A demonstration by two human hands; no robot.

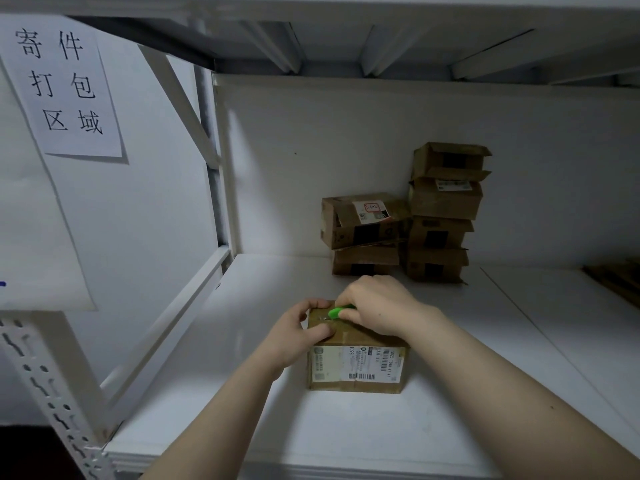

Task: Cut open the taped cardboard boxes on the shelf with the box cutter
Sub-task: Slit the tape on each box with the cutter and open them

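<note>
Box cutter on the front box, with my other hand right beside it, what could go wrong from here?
1. The box cutter in the right hand points toward the left hand, which grips the box at its corner; a slip could cut those fingers.
2. The box sits loose on the smooth shelf, so it might slide under cutting pressure.

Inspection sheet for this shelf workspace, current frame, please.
Surface: white shelf board, carrying boxes.
Job's things: labelled cardboard box at front; green box cutter on its top; stacked boxes against the back wall, some flaps loose.
Clutter: dark flat pieces at right edge, unclear.
Hands: left hand grips the front box's top left corner; right hand holds the cutter.
Cables: nothing seen.
Surroundings: perforated rack post; paper sign at left.
</note>
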